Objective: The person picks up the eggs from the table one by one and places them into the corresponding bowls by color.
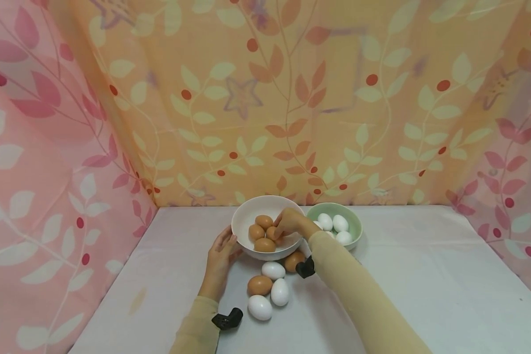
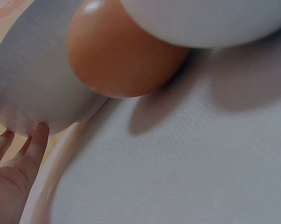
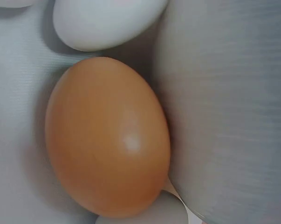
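Note:
My right hand [image 1: 292, 223] reaches over the rim of the large white bowl [image 1: 243, 215], its curled fingers gripping a brown egg [image 1: 271, 233] low inside. Several other brown eggs [image 1: 264, 245] lie around that one. Against the bowl's left outer side rests my left hand [image 1: 220, 255]; the left wrist view has its spread fingertips [image 2: 41, 128] touching the bowl's wall. Part of the held egg is hidden behind the right fingers. The right wrist view is filled by a brown egg [image 3: 107, 137] on the table, close beside the bowl's wall.
In front of the bowl, white eggs [image 1: 260, 308] and brown eggs [image 1: 259, 285] lie loose on the white tablecloth [image 1: 159, 295]. A green bowl [image 1: 357, 223] with several white eggs [image 1: 340, 223] stands right of the white bowl, partly behind the right forearm. Patterned cloth [image 1: 292, 98] hangs behind.

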The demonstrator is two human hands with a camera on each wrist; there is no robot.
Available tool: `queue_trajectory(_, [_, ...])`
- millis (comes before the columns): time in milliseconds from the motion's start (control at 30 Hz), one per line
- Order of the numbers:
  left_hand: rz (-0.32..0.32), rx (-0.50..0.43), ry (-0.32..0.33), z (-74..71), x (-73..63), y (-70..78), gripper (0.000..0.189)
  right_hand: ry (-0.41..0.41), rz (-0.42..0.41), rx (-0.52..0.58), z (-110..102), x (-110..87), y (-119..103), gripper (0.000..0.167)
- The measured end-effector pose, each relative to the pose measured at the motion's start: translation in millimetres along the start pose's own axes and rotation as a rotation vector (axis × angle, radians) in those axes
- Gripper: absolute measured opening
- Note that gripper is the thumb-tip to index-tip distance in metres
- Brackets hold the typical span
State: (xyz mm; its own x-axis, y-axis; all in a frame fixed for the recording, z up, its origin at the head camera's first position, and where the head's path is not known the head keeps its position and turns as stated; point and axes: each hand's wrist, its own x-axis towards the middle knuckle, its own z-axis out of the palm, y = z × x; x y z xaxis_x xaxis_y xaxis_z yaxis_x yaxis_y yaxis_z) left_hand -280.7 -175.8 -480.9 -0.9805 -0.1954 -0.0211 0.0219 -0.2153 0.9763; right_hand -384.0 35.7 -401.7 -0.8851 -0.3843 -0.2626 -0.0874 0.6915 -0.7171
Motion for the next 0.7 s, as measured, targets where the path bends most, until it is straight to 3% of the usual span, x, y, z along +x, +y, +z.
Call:
queue_trajectory(267, [-0.002,0.0,0.008,0.3,-0.7,-0.3,0.051,0.05,-0.047,0.0,-1,-7.2,-2,0.036])
queue_trajectory(367, [-0.005,0.004,0.016,0.5,-1.0,-0.6,0.051,0.088,-0.064,0.109,-2,-18.6,-6,0.034])
queue_trajectory(567, [-0.012,0.001,0.008,0.8,-0.3,-0.3,0.051,0.099,-0.078,0.456,-10,-53.3,-16,0.035])
queue_trajectory(700, [-0.011,-0.003,0.003,0.2,0.2,-0.2,0.051,0.08,-0.129,0.51,-12,-77.5,-15,0.038])
